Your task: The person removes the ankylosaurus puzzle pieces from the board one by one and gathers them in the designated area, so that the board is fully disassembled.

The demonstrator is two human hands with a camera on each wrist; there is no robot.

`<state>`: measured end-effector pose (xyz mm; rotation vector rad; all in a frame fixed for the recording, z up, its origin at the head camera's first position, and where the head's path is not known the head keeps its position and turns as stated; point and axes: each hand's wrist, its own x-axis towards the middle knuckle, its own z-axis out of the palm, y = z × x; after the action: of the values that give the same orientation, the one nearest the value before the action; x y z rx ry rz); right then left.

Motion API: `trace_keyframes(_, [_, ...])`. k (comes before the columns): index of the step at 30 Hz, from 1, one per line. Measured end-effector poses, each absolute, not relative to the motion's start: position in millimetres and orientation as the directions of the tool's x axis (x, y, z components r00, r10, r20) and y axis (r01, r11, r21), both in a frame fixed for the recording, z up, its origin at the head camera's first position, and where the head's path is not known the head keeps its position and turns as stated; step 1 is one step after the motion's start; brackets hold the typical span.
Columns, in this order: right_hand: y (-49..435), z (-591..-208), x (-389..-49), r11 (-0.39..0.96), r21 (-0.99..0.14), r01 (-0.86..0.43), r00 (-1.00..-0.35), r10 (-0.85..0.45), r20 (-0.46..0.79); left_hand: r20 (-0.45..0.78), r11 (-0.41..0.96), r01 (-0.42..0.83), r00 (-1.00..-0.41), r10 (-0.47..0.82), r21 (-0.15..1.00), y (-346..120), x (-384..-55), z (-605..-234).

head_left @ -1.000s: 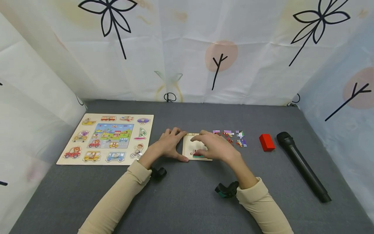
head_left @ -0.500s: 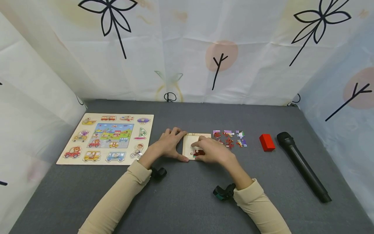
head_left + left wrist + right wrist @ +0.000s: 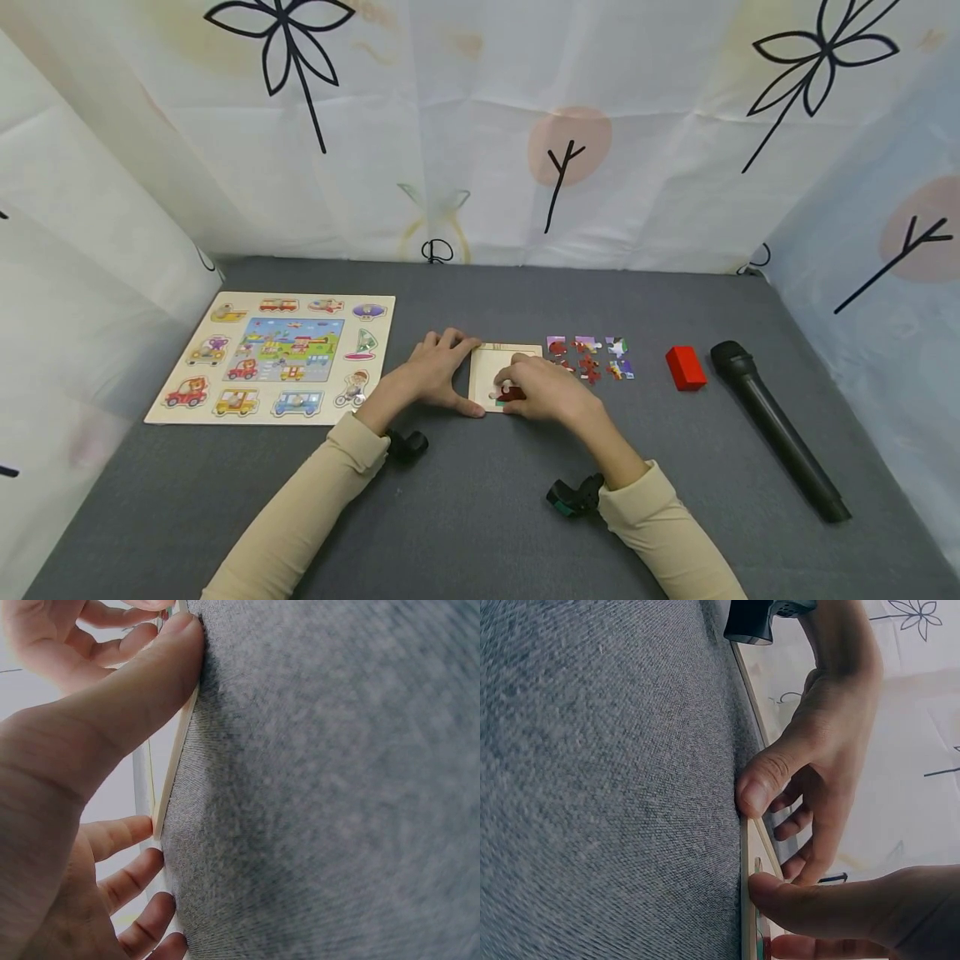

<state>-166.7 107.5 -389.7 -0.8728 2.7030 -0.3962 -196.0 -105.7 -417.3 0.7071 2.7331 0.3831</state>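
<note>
A small wooden puzzle tray (image 3: 486, 367) lies flat on the grey table. My left hand (image 3: 433, 372) holds its left side, thumb at the near corner and index finger at the far one. In the left wrist view the tray's pale edge (image 3: 174, 757) runs between that thumb and the fingertips. Over the tray's near right part, my right hand (image 3: 551, 386) pinches a dark red jigsaw piece (image 3: 512, 394), partly hidden by the fingers. A bit of green shows below it. Close up in the right wrist view, the right thumb (image 3: 780, 896) sits right at the tray's near rim.
Several loose jigsaw pieces (image 3: 590, 368) lie just right of the tray. Farther right are a red block (image 3: 686, 368) and a black microphone (image 3: 780, 429). A large vehicle picture puzzle board (image 3: 180, 367) lies at left. Fabric walls surround the table's back and sides.
My right hand has moved slightly left and lower onto the tray, and the dark red piece now lies under its fingers near the green patch. The left hand has stayed in place.
</note>
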Motion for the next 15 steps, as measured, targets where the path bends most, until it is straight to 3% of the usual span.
trace_keyframes(15, [105.6,-390.1,-164.0,0.796,-0.343,-0.498,-0.799,-0.575,-0.174,-0.196,0.837,0.427,-0.839,0.508,0.344,-106.4,-195.5,-418.3])
